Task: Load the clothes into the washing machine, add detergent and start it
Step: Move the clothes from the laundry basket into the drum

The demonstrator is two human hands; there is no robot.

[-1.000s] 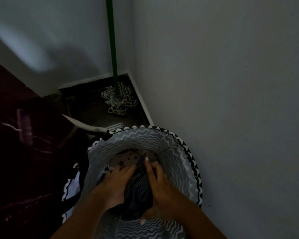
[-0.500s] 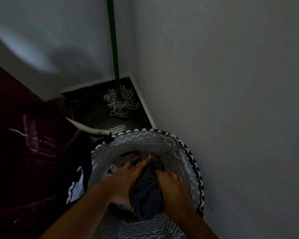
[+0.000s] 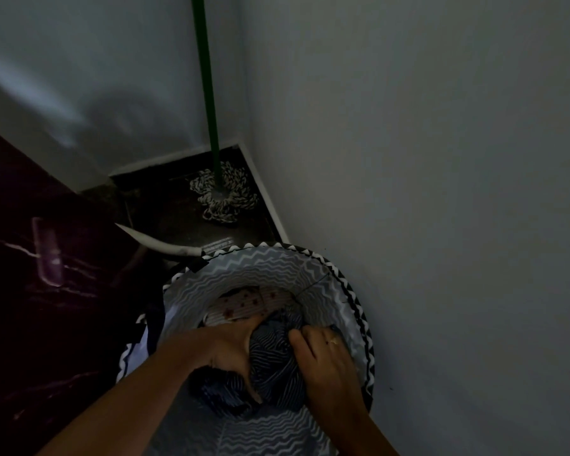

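Lower centre, our left hand [image 3: 231, 347] and right hand [image 3: 323, 360] each had a closed grip on the garment [image 3: 273, 360] in the basket [image 3: 352, 291]; gathering clothes, we judged lifting out next.

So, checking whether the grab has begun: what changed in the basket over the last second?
The left hand and right hand, earlier laid straight-fingered on the dark striped garment, now curl their fingers into it, bunching it. The basket, spotted cloth and mop stayed put.
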